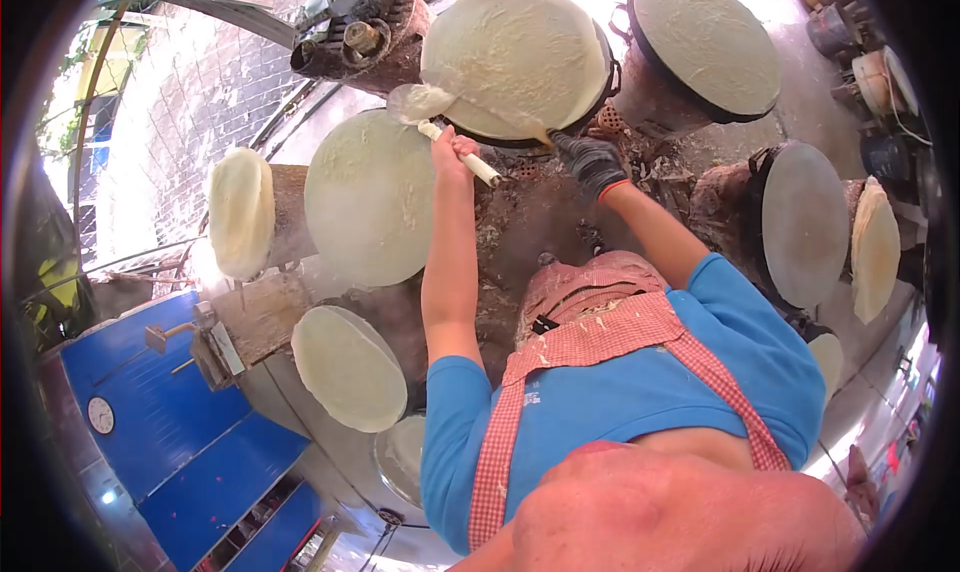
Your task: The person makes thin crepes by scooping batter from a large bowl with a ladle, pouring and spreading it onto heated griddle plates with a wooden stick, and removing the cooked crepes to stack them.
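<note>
Upper centre: left hand [452, 154] clenched round scoop [481, 168], right hand [590, 162] round scraper [503, 118]; best held flat, light on batter [515, 52].

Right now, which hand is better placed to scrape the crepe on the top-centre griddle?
Probably the right hand: its long scraper extends over that crepe, while the left hand holds a white-handled scoop near the griddle.

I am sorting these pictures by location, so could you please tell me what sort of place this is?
Probably a small workshop for thin flatbreads or pancakes: several round griddles stand around the person, a pale, batter-like layer covers one of them, and the person wears a checked apron.
</note>
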{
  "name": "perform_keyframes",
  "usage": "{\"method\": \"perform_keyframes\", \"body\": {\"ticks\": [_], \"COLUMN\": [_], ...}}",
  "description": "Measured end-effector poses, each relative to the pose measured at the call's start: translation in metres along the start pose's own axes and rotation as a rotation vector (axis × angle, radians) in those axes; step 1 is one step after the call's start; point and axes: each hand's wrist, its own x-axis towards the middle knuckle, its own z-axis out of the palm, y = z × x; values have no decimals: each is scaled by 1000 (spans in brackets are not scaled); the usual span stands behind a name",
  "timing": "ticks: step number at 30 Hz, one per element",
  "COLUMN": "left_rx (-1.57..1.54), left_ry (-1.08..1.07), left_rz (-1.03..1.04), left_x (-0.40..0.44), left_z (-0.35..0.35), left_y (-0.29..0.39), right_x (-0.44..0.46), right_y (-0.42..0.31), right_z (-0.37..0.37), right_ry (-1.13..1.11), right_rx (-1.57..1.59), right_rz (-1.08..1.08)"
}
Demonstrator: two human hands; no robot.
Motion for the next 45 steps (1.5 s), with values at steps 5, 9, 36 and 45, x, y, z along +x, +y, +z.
{"method": "perform_keyframes", "body": {"ticks": [5,9,36,45], "left_rx": [-3,-125,-993,-1213], "left_ry": [36,-23,-186,-283], "left_rz": [0,-117,220,465], "left_x": [-12,-18,-360,-446], "left_z": [3,0,-275,-357], "left_y": [-1,8,-241,-306], "right_x": [-11,-17,-67,-131], "right_y": [1,2,-119,-113], "right_z": [12,47,67,108], "right_ry": [-27,-47,-500,-376], "right_rx": [209,323,-156,-305], "right_rz": [90,14,-744,-997]}}
